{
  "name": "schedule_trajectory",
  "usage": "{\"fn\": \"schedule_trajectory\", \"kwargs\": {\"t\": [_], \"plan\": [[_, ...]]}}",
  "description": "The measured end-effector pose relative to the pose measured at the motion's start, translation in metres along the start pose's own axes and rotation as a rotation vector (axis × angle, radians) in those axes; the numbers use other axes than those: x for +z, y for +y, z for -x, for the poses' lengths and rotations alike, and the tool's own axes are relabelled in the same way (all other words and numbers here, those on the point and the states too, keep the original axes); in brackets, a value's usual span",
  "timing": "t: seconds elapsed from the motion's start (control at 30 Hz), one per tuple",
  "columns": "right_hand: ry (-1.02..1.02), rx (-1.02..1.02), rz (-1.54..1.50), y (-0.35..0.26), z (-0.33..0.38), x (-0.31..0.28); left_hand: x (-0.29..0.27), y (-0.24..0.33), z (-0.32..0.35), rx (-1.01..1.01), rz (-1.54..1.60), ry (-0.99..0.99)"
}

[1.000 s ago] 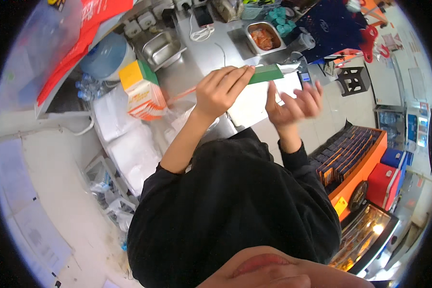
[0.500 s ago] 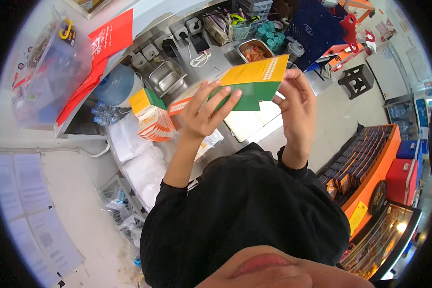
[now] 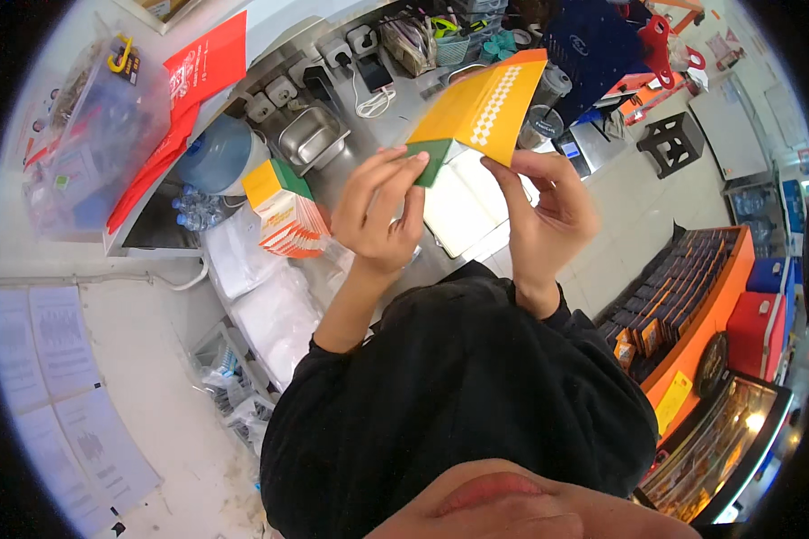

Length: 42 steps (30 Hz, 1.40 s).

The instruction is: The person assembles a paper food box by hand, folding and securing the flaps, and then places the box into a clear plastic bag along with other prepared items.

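A yellow and green cardboard box point(image 3: 487, 101) is held up over the counter, bent along a crease between its yellow face and a green panel. The fingers of my left hand point(image 3: 379, 208) are closed on the green panel at its lower left. At the lower right corner, my right hand point(image 3: 553, 216) pinches the yellow edge between thumb and fingers. Left of my left hand stands a nested stack of similar boxes point(image 3: 286, 214) in yellow, green and orange. Below the held box lies an open notebook point(image 3: 458, 214) with pale pages, partly covered by my hands.
A steel pan point(image 3: 311, 136) sits on the counter near several plugged-in chargers point(image 3: 283, 94) and a white cable point(image 3: 376, 104). A blue water jug point(image 3: 214, 162) and white plastic packs point(image 3: 274, 310) are at the left. At right stand a black stool point(image 3: 672, 145) and an orange display rack point(image 3: 724, 287).
The box has turned and risen: its yellow face now shows more and the green panel less. My left hand has moved right along it; my right hand has shifted down to a lower corner.
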State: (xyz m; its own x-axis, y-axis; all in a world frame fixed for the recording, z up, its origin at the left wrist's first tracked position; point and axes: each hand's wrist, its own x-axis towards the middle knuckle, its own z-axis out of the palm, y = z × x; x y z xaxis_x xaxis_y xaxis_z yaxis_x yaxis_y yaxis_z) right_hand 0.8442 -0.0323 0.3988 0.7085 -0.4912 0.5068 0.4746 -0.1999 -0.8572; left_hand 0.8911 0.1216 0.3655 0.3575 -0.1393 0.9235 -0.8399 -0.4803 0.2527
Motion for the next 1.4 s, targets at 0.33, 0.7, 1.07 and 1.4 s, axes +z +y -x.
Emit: {"fn": "schedule_trajectory", "kwargs": {"t": [0.33, 0.7, 1.07, 1.4], "plan": [[-0.045, -0.378, 0.149, 0.010, 0.008, 0.019, -0.005, 0.027, -0.008, -0.875, 0.611, 0.208], [-0.025, -0.293, 0.019, 0.002, 0.011, 0.021, -0.019, 0.035, -0.013, -0.727, 0.515, 0.035], [-0.400, 0.215, -0.089, -0.003, -0.004, 0.002, -0.021, 0.020, -0.007, -0.869, 0.616, -0.081], [-0.417, 0.270, -0.189, 0.022, 0.011, 0.007, -0.010, 0.013, -0.004, -0.615, 0.424, -0.152]]}}
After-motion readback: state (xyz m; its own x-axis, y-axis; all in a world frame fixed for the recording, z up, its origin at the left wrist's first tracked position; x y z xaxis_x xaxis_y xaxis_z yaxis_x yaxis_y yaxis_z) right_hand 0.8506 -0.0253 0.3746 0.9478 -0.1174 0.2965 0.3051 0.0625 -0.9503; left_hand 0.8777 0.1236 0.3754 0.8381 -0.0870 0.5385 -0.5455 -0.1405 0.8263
